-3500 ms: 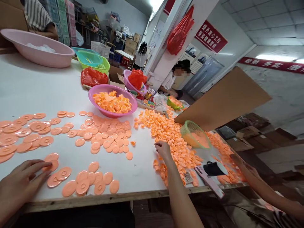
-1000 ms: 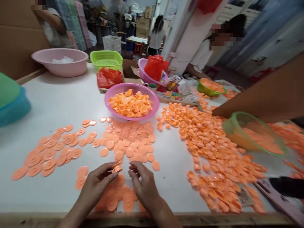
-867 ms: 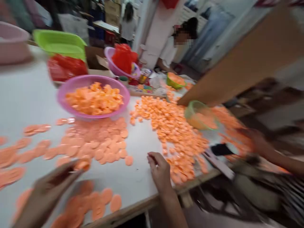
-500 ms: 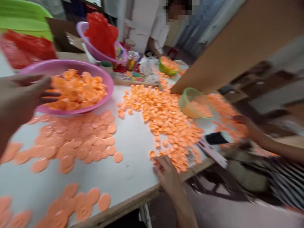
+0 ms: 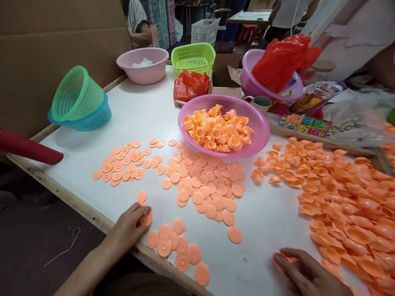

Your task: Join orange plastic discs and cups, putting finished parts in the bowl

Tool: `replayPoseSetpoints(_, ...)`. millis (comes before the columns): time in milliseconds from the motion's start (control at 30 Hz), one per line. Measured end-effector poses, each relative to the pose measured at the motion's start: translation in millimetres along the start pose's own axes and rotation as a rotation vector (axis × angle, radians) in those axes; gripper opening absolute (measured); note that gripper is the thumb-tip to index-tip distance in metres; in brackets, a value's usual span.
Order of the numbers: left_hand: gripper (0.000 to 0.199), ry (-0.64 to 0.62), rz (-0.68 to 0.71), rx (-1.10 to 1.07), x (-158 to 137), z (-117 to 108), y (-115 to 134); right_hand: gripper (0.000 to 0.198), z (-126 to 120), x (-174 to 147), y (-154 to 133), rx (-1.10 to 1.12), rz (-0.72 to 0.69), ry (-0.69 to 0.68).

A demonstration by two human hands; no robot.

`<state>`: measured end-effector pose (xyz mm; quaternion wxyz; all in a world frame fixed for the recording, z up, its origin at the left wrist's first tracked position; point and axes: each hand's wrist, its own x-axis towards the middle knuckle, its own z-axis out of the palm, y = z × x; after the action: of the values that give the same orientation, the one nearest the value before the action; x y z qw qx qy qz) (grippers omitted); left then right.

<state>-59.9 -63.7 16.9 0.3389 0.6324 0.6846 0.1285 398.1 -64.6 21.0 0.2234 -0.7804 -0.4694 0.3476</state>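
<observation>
My left hand (image 5: pixel 131 224) is low over the near edge of the table, its fingers closed on a small orange plastic disc (image 5: pixel 147 218), which looks like a toy saucer. More loose discs (image 5: pixel 182 244) lie just to its right, and a larger spread (image 5: pixel 212 185) covers the table's middle. At the lower right, my right hand (image 5: pixel 311 273) pinches a small orange cup (image 5: pixel 289 259), mostly hidden by the fingers. Beside that hand a big heap of orange cups (image 5: pixel 358 213) lies on the table. A pink bowl (image 5: pixel 262 133) behind the discs is filled with toy cups (image 5: pixel 217 129).
Green and blue baskets (image 5: pixel 78 96) stand at the left, near a dark red tube (image 5: pixel 33 148). Along the back are a pale pink basin (image 5: pixel 143 74), a lime basket (image 5: pixel 193 57), a red plastic bag (image 5: pixel 191 86), a mug (image 5: pixel 261 102) and a purple basin (image 5: pixel 251 68). People are further back.
The view has swung left. My left hand has left the pink bowl and come down to a disc near the table edge. My right hand now has a cup away from the heap's edge.
</observation>
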Motion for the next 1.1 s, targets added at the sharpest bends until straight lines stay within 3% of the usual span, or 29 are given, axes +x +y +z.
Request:
replayPoseSetpoints(133, 0.03, 0.046, 0.114, -0.063, 17.0, 23.9, 16.1, 0.032, 57.9, -11.8, -78.5, 0.277, -0.015, -0.187)
replayPoseSetpoints(267, 0.033, -0.004, 0.16, -0.116, 36.7, 25.7, 24.9, 0.017, 142.2, -26.2, -146.8, 0.431, -0.064, -0.402)
replayPoseSetpoints(367, 0.027, -0.037, 0.202, -0.188, 40.5, 24.6, 16.9, 0.01, 192.9, -31.8, -169.3, 0.412, -0.08, -0.465)
replayPoseSetpoints(433, 0.021, -0.071, 0.215, -0.236, 40.4, 24.8, 10.7, 0.009, 214.2, -35.4, -171.9, 0.374, -0.064, -0.462)
replayPoseSetpoints(500, 0.02, -0.095, 0.215, -0.274, 40.4, 24.3, 6.6, 0.01, 225.8, -39.3, -171.3, 0.301, -0.075, -0.422)
replayPoseSetpoints(667, 0.023, -0.195, 0.196, -0.413, 45.6, 10.8, 3.7, 0.015, 232.5, -46.6, -175.3, 0.063, -0.28, -0.27)
replayPoseSetpoints(767, 0.02, -0.253, 0.125, -0.501, 50.8, 3.1, 5.5, 0.016, 232.6, -48.7, -177.6, 0.059, -0.276, -0.275)
replayPoseSetpoints(867, 0.009, -0.137, 0.049, -0.477, 53.5, 8.0, 9.0, 0.017, 233.9, -51.5, -176.0, 0.066, -0.264, -0.272)
replayPoseSetpoints(933, 0.017, -0.071, 0.041, -0.445, 52.6, 16.0, 10.0, 0.018, 235.2, -53.9, -174.0, 0.063, -0.265, -0.267)
replayPoseSetpoints(1100, 0.023, -0.082, 0.046, -0.404, 50.7, 26.0, 6.2, 0.019, 238.3, -53.8, -176.2, 0.048, -0.26, -0.246)
